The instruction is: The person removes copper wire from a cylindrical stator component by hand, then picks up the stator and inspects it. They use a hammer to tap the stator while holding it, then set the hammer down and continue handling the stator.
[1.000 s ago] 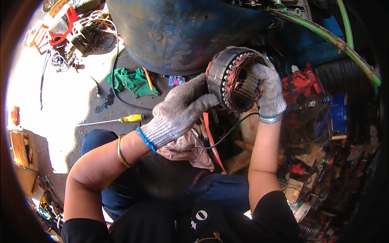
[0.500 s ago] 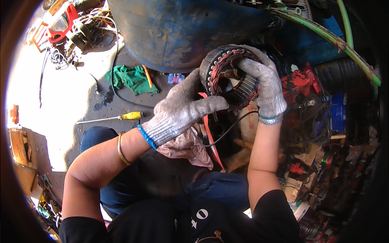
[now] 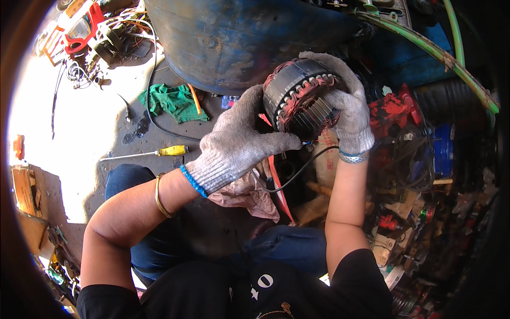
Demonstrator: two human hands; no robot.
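Both my hands wear grey knit gloves and hold up a stator (image 3: 295, 91), a dark ring with reddish copper windings round its edge and metal slots inside. It is tilted, so its outer wall and part of the open bore show. My left hand (image 3: 236, 139) cups the left side, fingers against the wall and thumb stretched under the lower rim. On the right, my right hand (image 3: 350, 109) grips the ring, its thumb at the inner edge and its fingers over the top. Below the stator lie a pinkish rag (image 3: 247, 199) and a red strip (image 3: 281, 194).
A yellow-handled screwdriver (image 3: 171, 151) and a green cloth (image 3: 172, 103) lie on the floor at left. A big blue drum (image 3: 228, 42) stands ahead. Green hose (image 3: 425, 45) crosses the upper right, above a red metal part (image 3: 390, 111). Cluttered parts fill the right side; a black cable passes below.
The stator has been tipped in my hands, so more of its outer wall shows and its bore looks narrower. My arms have hardly moved.
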